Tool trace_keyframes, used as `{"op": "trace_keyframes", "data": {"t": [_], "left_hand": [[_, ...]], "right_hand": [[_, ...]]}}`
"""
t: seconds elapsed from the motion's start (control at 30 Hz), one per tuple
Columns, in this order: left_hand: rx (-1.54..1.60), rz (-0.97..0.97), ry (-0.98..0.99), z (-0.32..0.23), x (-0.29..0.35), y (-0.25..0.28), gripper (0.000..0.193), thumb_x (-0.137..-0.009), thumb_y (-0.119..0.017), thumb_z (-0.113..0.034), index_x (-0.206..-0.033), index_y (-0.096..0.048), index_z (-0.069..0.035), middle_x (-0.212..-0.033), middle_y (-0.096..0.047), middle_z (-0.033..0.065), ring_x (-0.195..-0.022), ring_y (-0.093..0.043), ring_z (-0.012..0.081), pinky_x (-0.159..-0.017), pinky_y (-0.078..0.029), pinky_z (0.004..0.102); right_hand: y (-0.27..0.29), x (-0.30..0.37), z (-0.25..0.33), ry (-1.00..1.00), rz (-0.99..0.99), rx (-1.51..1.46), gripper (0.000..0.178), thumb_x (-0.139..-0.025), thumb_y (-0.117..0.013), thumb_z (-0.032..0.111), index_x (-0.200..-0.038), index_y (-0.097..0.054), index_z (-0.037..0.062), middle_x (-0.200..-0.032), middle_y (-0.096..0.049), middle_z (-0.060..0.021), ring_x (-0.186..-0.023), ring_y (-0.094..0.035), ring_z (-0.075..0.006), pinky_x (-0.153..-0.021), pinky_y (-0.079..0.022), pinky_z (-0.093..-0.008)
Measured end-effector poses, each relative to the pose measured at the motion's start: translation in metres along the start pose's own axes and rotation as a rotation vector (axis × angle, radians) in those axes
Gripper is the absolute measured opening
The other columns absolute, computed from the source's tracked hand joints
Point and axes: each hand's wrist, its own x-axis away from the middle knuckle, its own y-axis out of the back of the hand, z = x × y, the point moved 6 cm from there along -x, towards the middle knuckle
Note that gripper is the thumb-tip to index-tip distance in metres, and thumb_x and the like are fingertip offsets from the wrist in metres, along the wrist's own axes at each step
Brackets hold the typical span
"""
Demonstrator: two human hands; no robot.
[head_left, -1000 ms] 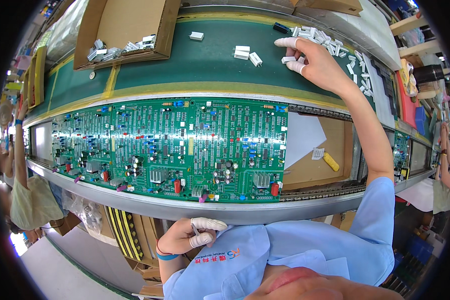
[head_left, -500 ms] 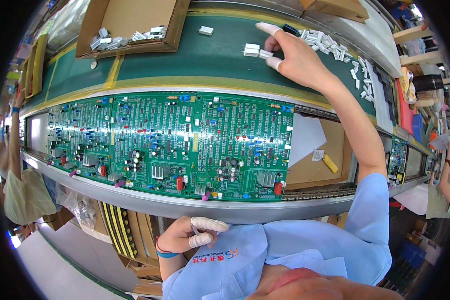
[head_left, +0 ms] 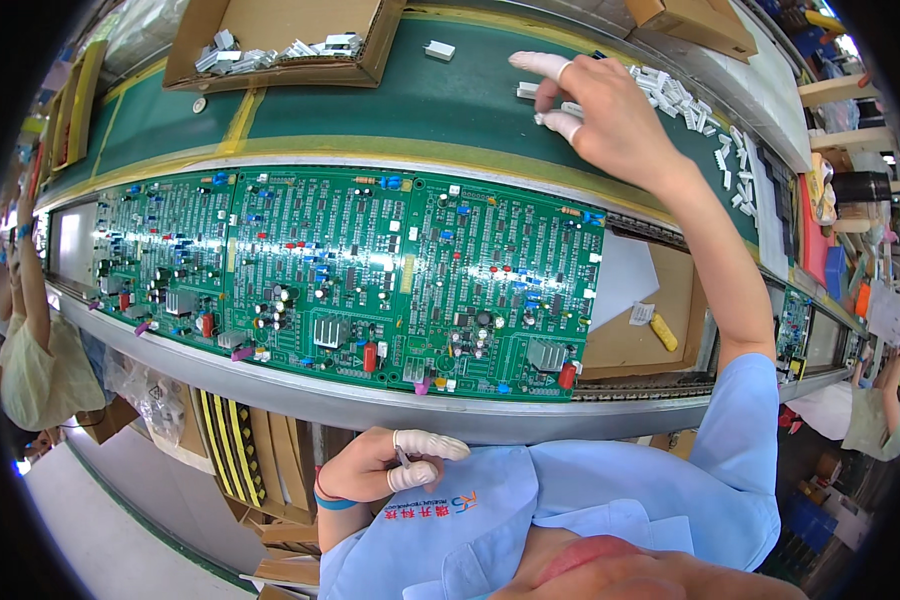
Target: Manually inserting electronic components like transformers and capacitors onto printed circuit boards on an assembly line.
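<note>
At the far side of the bench my right hand (head_left: 615,115) reaches over the green mat with its index finger stretched out. Between its thumb and a bent finger sits a small white pin connector (head_left: 571,108), partly hidden by the fingers. Further white connectors (head_left: 527,90) lie just under the fingertips. White finger cots cover the tips of thumb and fingers. My left hand (head_left: 370,467) is close to my chest, near side of the rail, closed on a thin grey metal tool (head_left: 402,455), mostly hidden. Populated green circuit boards (head_left: 315,275) stand side by side on the conveyor between my hands.
A cardboard box (head_left: 380,65) with white connectors stands far left, a lone connector (head_left: 439,50) beside it. A heap of white connectors (head_left: 675,98) spreads to the right. Cardboard with a yellow piece (head_left: 663,332) lies right of the boards. Other people work at both sides.
My right hand has shifted slightly left and nearer over the mat, and the small connector at its thumb has moved a little. My left hand stays by my chest. The whole view has shifted slightly.
</note>
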Motion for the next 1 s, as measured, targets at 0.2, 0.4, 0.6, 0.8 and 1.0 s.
{"op": "trace_keyframes", "data": {"t": [0.2,0.4,0.6,0.8,1.0], "left_hand": [[0.032,0.015,-0.007,0.0,0.001,0.003,0.032,-0.094,-0.058,-0.017,-0.12,-0.058,0.001,-0.119,-0.062,0.0113,-0.078,-0.061,0.0118,-0.075,-0.049,0.0266],[0.031,0.01,-0.005,-0.002,0.002,0.0,0.032,-0.094,-0.058,-0.016,-0.121,-0.058,0.001,-0.118,-0.062,0.0119,-0.078,-0.06,0.0115,-0.075,-0.049,0.0263],[0.041,-0.01,-0.032,-0.004,-0.004,-0.001,0.032,-0.095,-0.055,-0.013,-0.122,-0.056,0.004,-0.108,-0.064,0.0104,-0.076,-0.056,0.0104,-0.073,-0.047,0.0253],[-0.023,-0.092,-0.049,-0.007,0.002,-0.006,0.032,-0.096,-0.053,-0.012,-0.123,-0.055,0.004,-0.09,-0.062,0.0062,-0.073,-0.054,0.0098,-0.069,-0.044,0.0242],[-0.128,-0.053,-0.024,-0.008,-0.004,-0.009,0.032,-0.096,-0.052,-0.013,-0.124,-0.055,0.002,-0.097,-0.063,0.0053,-0.079,-0.057,0.0098,-0.076,-0.046,0.0245]], "right_hand": [[0.001,-0.011,-0.009,0.037,-0.026,-0.055,0.061,-0.077,-0.05,-0.006,-0.133,-0.047,0.0158,-0.11,-0.066,0.0,-0.104,-0.053,-0.0278,-0.097,-0.038,-0.0398],[0.008,-0.021,-0.025,0.053,-0.029,0.099,0.057,-0.075,-0.045,-0.008,-0.128,-0.051,0.0134,-0.107,-0.066,-0.0022,-0.103,-0.058,-0.0267,-0.088,-0.044,-0.0387],[-0.032,-0.065,-0.019,-0.016,0.003,-0.033,0.063,-0.077,-0.042,-0.01,-0.135,-0.045,0.0156,-0.117,-0.06,-0.0087,-0.113,-0.051,-0.0309,-0.095,-0.042,-0.0432],[-0.013,-0.1,0.002,-0.112,-0.139,-0.698,0.037,-0.083,-0.06,0.016,-0.118,-0.057,0.0052,-0.084,-0.067,-0.0074,-0.085,-0.063,-0.0201,-0.079,-0.051,-0.0312],[-0.036,-0.133,0.015,-0.607,0.296,-1.132,0.086,-0.078,-0.062,0.064,-0.131,-0.041,-0.0005,-0.12,-0.053,-0.0182,-0.079,-0.059,-0.0171,-0.048,-0.048,-0.0276]]}}
